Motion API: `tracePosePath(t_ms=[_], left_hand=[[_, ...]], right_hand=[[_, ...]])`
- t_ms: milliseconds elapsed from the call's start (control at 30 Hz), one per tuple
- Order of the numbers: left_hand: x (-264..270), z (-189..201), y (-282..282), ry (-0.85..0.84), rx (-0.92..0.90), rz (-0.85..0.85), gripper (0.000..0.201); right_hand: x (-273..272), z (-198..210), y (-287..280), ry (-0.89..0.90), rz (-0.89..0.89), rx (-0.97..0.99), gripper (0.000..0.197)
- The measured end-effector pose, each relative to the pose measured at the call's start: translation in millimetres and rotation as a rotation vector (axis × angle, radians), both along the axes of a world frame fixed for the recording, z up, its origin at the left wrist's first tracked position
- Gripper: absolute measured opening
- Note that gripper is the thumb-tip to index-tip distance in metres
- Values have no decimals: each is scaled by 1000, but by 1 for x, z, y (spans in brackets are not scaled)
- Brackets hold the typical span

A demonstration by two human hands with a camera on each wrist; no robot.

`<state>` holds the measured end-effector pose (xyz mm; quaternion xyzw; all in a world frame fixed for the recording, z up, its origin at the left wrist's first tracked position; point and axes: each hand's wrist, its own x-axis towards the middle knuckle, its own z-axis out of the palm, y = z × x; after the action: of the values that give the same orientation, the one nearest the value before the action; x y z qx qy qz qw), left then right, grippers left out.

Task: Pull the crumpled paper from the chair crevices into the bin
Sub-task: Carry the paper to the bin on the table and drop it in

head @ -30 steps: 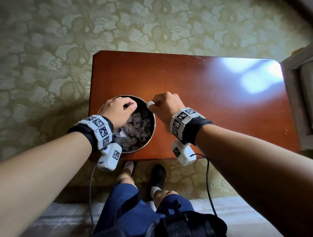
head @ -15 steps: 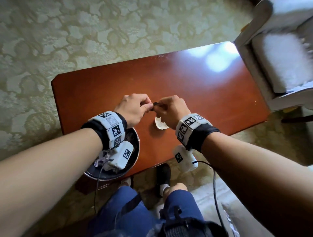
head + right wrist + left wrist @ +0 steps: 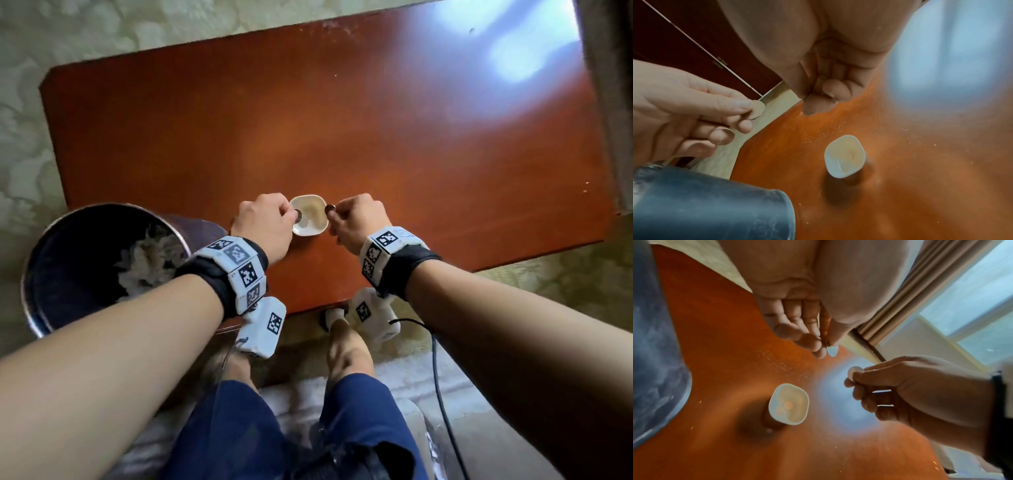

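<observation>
Crumpled paper (image 3: 150, 260): a pale heap lying inside the bin, none visible in either hand.
Table (image 3: 308, 113): polished wood; judged slippery, so anything let go should be lowered, not tossed.
Bin (image 3: 68, 260): dark, round, at the table's near left corner, just beside the left forearm.
Dish (image 3: 308, 215): small, white, between the two hands.
Left hand (image 3: 265, 224): fingers curled, pinching a small round disc (image 3: 757, 108) over the dish edge.
Right hand (image 3: 359, 219): curled, pinching a similar disc (image 3: 854, 370); release each low over the dish.
</observation>
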<state>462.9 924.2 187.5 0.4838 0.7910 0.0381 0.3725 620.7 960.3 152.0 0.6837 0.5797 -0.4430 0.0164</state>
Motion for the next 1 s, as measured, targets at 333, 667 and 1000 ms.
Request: tracePosePath(t_ms=[333, 667, 1000], left_hand=[[24, -110, -5, 25, -116, 268, 21], [28, -140, 3, 57, -170, 305, 20], [48, -147, 28, 104, -187, 158, 18]], right_hand=[[-11, -126, 42, -134, 144, -142, 35], [5, -144, 34, -154, 193, -221, 26], [57, -126, 17, -116, 47, -196, 16]])
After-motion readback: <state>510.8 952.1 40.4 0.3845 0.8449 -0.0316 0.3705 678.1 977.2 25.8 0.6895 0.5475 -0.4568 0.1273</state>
